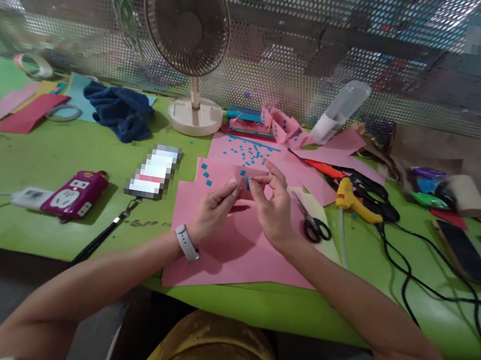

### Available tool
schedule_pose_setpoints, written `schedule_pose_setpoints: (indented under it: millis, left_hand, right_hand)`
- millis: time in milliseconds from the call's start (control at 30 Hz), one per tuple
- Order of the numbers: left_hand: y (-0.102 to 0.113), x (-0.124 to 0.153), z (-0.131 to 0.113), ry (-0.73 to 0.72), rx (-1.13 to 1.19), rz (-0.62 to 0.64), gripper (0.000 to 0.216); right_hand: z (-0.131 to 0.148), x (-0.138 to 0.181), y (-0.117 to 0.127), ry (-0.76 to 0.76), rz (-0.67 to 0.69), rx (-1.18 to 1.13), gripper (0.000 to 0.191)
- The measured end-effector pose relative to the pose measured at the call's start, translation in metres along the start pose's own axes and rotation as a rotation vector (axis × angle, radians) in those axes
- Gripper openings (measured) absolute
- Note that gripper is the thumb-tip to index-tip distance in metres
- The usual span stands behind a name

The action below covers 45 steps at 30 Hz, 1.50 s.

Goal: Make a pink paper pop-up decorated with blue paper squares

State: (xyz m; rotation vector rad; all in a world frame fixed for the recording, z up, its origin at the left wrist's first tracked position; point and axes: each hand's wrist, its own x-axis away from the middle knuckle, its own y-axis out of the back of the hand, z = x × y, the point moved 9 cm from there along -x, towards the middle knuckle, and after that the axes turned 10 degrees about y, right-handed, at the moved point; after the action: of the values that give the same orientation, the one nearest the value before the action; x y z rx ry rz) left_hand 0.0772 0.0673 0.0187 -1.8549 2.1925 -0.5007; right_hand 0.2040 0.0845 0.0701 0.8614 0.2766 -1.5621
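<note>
My left hand, wearing a white wristband, pinches the lower edge of a pink paper piece between thumb and finger. Small blue paper squares dot that piece. At its right part my right hand has thumb and forefinger pinched together at a small blue square; the other fingers are raised. Whether this square touches the pink paper cannot be told. A larger pink sheet lies under both hands. Behind them, many blue bits are scattered on more pink paper.
Black-handled scissors and a yellow glue gun with a black cord lie at right. A phone and purple power socket are at left. A fan and a clear bottle stand behind, near the perforated metal panel.
</note>
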Motion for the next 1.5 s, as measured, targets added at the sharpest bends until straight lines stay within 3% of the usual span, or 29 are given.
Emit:
schedule_pose_setpoints:
  millis: [800,1500]
  left_hand:
    - [-0.003,0.000,-0.004,-0.075,-0.092,0.011,0.030]
    - [0.000,-0.002,0.002,-0.057,0.000,0.012,0.025]
  right_hand:
    - [0.017,0.001,-0.001,0.158,-0.017,0.029,0.012]
    - [0.014,0.002,-0.001,0.118,-0.031,-0.053,0.016]
